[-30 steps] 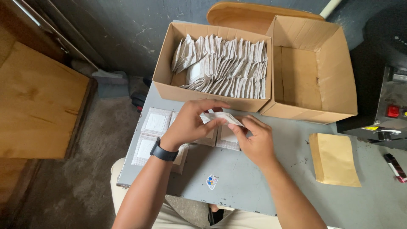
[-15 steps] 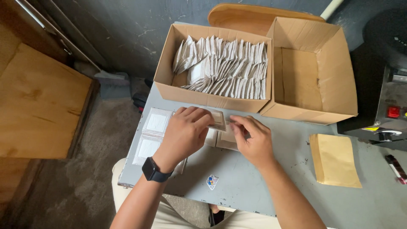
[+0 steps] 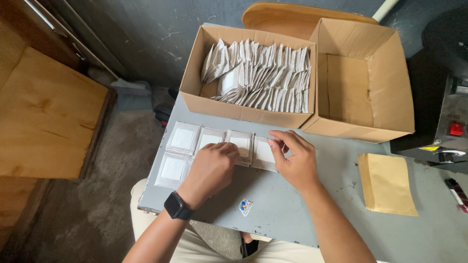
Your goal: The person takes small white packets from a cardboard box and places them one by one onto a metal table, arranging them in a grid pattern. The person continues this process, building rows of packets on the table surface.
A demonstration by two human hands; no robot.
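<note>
Landmark: the full box (image 3: 243,104), open-topped brown cardboard, at the far edge of the grey surface (image 3: 273,204).

1. Wooden board (image 3: 46,117): well left of the full box, off the surface, above the floor.
2. Flat white packets (image 3: 183,139): laid in a row on the surface just in front of the full box, running from its left corner toward its middle; one more packet (image 3: 173,169) lies nearer the person, below the row's left end.
3. Left hand (image 3: 210,168): in front of the full box, knuckles up, fingers curled down onto the middle packets of the row; it presses them rather than grips. A black watch (image 3: 176,206) sits on its wrist.
4. Sticker (image 3: 245,207): small, on the surface, well in front of the full box, between the two forearms.
5. Right hand (image 3: 292,158): in front of the full box's right half, thumb and forefinger pinched on the top edge of the end packet (image 3: 264,152), the rightmost of the row, which lies flat on the surface.
6. Full box contents: white packets (image 3: 263,73) standing on edge, packed in rows.
7. Empty box (image 3: 363,78): touching the right side of the full box, same cardboard.
8. Brown envelopes (image 3: 386,184): a flat stack on the surface, right of and nearer than the full box.
9. Dark machine (image 3: 446,112): far right of the full box, with a red switch (image 3: 456,128).
</note>
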